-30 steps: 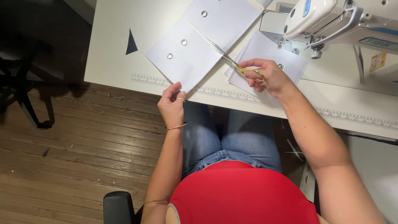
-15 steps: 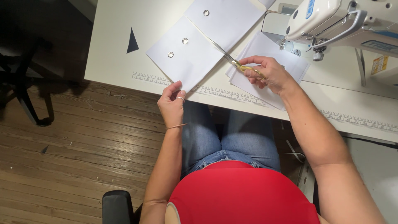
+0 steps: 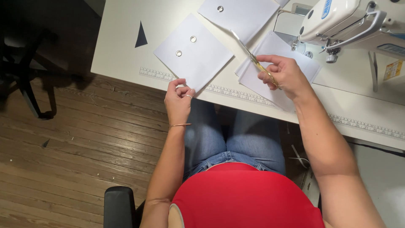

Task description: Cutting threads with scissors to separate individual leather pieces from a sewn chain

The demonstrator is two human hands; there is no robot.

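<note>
Scissors (image 3: 253, 59) with gold handles sit clamped in your right hand (image 3: 283, 72), blades pointing up-left over the white surface (image 3: 122, 42); your left hand (image 3: 179, 101) pinches the near corner of a white fabric square (image 3: 198, 57) with two metal eyelets at the surface edge; a yellow label (image 3: 393, 69) sits far right beneath the white sewing machine (image 3: 341, 21); a dark triangle (image 3: 141, 36) lies to the left; your hands are apart.
</note>
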